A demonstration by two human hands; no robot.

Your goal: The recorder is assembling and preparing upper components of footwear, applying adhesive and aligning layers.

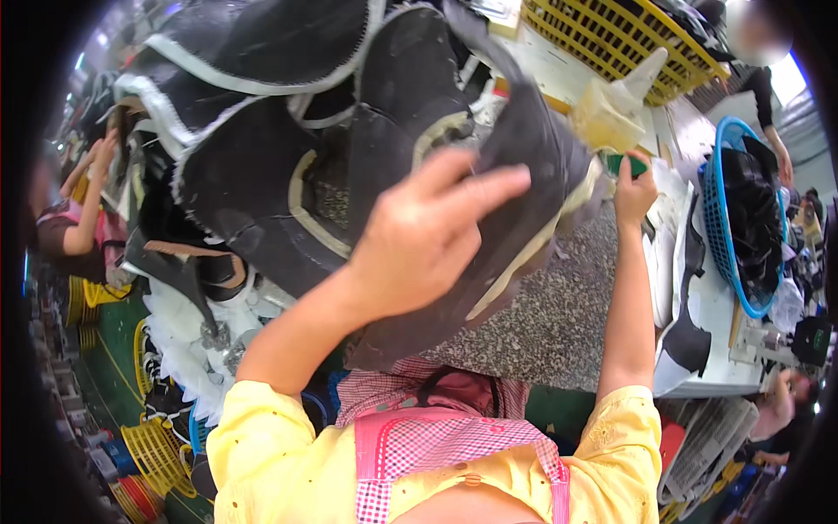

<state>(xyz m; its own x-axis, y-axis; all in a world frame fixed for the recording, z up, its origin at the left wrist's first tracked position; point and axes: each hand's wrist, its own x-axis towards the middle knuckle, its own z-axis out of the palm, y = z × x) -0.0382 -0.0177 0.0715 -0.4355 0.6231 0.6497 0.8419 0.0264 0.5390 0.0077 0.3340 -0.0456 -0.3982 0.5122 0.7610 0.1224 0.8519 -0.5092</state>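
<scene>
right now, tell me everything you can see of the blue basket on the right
The blue basket looks like plastic, with a smooth rim and a wall full of small openings. Its mouth shows as a long oval, though the fisheye view bends shapes. Inside lie dark, limp-looking pieces, piled loosely. It is by the white table, to the right of the right hand, which does not touch it. What its base rests on is unclear.

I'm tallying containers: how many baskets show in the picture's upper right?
2: the yellow basket at the top edge, and the blue basket to the right of the right hand. More may be hidden behind the clutter.
</scene>
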